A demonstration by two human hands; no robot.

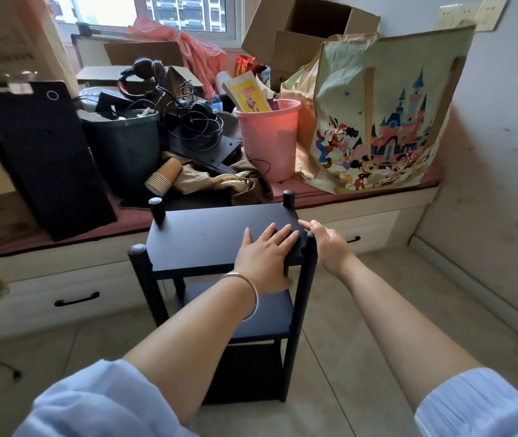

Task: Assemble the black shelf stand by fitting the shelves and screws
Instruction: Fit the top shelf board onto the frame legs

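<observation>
Left hand [264,258] flat on matte top shelf [207,238] | right hand [327,239] touching round post [309,247]

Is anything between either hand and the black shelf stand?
Nothing visible. The left hand lies flat on the top shelf; the right hand touches the near right post.

Beige tiled floor [361,357]. Window [157,12] at top let in daylight, apartment blocks visible outside. Below it ran a window-seat bench [377,212] with light wood drawers [71,298] and black handles, red cushion on top. Bench was piled: cardboard boxes [308,29], green bin [125,146], pink bin [268,137], cartoon tote bag [383,115]. Scuffed pale wall [503,137] at right, sockets [469,11] high up.
</observation>
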